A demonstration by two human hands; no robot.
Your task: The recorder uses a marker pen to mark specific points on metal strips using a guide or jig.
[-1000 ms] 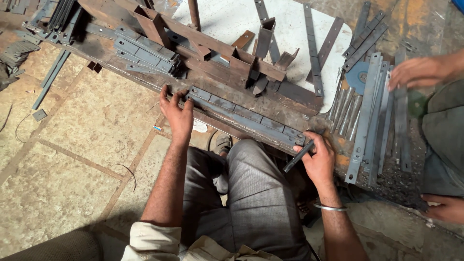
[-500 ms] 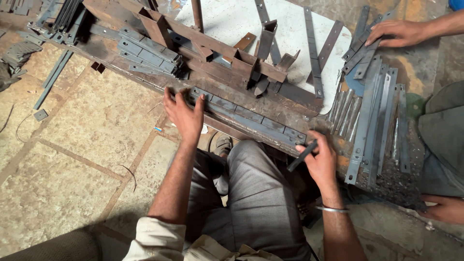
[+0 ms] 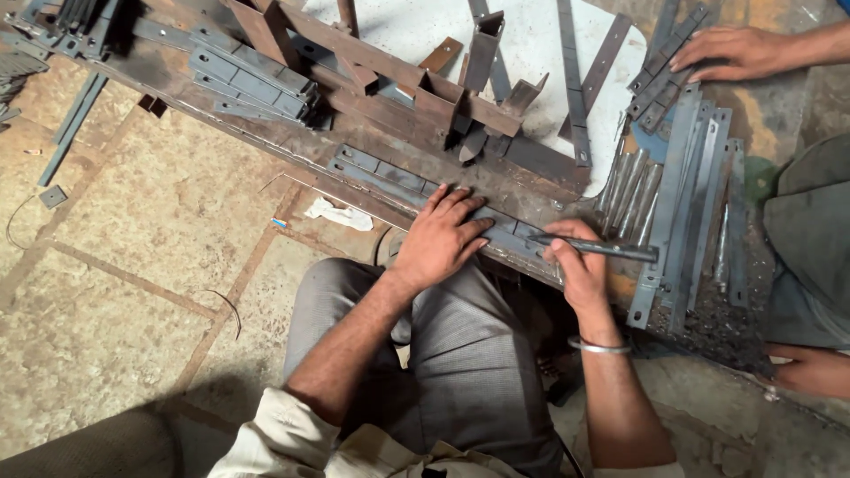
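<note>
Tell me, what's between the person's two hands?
In the head view, only a short stretch of the grey metal strip lies between the left hand, pressed flat on it, and the right hand holding a dark rod.

A rusty steel beam (image 3: 567, 181) (crossing the stone floor (image 3: 150, 239)) carries grey flat bars (image 3: 390, 173) and brown channels (image 3: 381, 62).

Grey flat steel strip (image 3: 416, 188) lengthwise along bench edge; dark rod (image 3: 611, 250) level.

The left hand (image 3: 438, 239) covers part of the grey flat steel strip (image 3: 390, 175) at mid-frame. A co-worker's hand (image 3: 810, 370) at lower right is cut by the frame edge. The bundle of grey metal bars (image 3: 75, 16) at upper left runs out of frame.
</note>
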